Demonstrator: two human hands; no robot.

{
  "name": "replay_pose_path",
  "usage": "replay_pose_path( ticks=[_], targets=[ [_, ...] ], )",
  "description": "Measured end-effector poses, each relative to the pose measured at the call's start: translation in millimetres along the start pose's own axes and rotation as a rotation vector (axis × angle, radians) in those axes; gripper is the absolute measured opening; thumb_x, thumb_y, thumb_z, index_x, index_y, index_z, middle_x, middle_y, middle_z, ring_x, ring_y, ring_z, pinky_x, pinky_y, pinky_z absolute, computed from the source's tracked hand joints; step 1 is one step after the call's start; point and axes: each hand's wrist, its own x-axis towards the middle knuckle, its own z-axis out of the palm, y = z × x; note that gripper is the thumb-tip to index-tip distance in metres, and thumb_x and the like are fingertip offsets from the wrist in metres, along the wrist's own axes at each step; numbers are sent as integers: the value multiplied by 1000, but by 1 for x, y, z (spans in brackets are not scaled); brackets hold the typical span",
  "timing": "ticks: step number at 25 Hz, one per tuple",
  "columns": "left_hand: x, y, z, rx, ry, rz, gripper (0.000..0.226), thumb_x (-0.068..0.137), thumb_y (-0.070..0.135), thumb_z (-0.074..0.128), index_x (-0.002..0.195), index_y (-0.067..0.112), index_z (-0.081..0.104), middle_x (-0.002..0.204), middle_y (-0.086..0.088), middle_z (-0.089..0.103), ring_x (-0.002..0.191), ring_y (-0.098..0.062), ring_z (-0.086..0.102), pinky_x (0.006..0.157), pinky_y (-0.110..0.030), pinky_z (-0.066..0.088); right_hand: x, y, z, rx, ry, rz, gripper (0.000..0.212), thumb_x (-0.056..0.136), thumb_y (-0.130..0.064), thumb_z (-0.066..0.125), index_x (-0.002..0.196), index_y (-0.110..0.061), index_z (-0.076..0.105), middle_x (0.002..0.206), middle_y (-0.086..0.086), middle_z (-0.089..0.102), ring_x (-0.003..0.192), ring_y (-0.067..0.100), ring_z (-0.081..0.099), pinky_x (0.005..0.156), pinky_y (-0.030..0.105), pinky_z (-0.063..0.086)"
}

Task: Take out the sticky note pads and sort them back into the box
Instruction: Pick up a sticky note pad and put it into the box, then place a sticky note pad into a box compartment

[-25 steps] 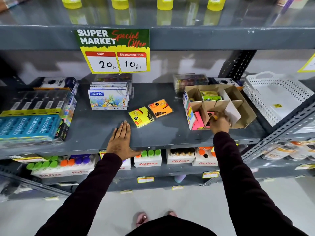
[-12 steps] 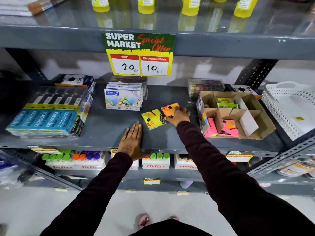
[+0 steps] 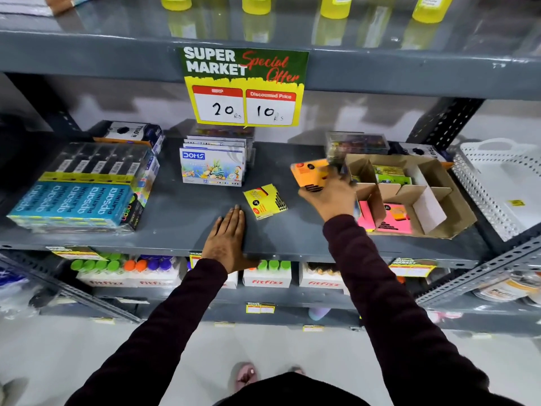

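My right hand (image 3: 330, 197) holds an orange sticky note pad (image 3: 310, 172) lifted off the shelf, just left of the divided cardboard box (image 3: 456, 206). The box holds pink pads (image 3: 393, 219) in its front compartments and green pads (image 3: 392, 175) at the back. A yellow sticky note pad (image 3: 265, 200) lies flat on the grey shelf (image 3: 181, 227). My left hand (image 3: 227, 241) rests flat on the shelf's front edge, fingers together, just below and left of the yellow pad.
A DOMS crayon stack (image 3: 212, 168) stands behind the yellow pad. Blue apsara pencil packs (image 3: 76, 205) fill the shelf's left. A white perforated basket (image 3: 503, 189) sits right of the box. A price sign (image 3: 244, 86) hangs from the upper shelf. Fitfizz boxes (image 3: 266, 278) line the shelf below.
My right hand left the box, reached left to the orange pad, gripped it and has carried it up and right toward the box. My left hand stayed put.
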Motion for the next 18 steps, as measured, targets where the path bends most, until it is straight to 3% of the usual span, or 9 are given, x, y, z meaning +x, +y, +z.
replay_pose_path(
  ticks=[4, 8, 11, 13, 18],
  targets=[
    [2, -1, 4, 19, -16, 4, 131, 61, 82, 58, 149, 5, -2, 161, -14, 0, 149, -25, 3, 122, -41, 4, -18, 71, -48, 152, 209, 254, 79, 67, -47, 78, 122, 1, 49, 111, 30, 64, 109, 43, 57, 92, 48, 47],
    [2, -1, 4, -3, -31, -2, 132, 62, 81, 58, 149, 6, -7, 161, -13, -7, 149, -23, -2, 122, -40, 0, -23, 130, -55, 147, 181, 462, 81, 71, -43, 78, 127, 7, 47, 124, 36, 56, 118, 46, 52, 102, 49, 39],
    [2, 1, 2, -11, -29, 6, 132, 62, 81, 58, 149, 5, -6, 161, -13, -7, 149, -24, -1, 122, -41, 1, -15, 145, -41, 283, 65, 478, 67, 87, -39, 66, 133, 4, 45, 135, 30, 53, 127, 43, 47, 108, 49, 38],
    [2, 1, 1, -11, -30, 7, 132, 62, 81, 59, 149, 5, -5, 161, -13, -6, 149, -25, 0, 122, -41, 2, -16, 143, -27, 227, 20, 451, 51, 97, -32, 53, 134, 3, 47, 136, 30, 51, 131, 43, 41, 111, 47, 32],
    [2, 1, 3, -5, -34, 8, 132, 63, 81, 58, 149, 4, -7, 161, -14, -8, 149, -25, -2, 122, -41, 1, -22, 126, -25, 52, 121, 427, 41, 100, -20, 41, 135, 0, 46, 139, 31, 43, 131, 45, 37, 109, 47, 29]
  ],
)
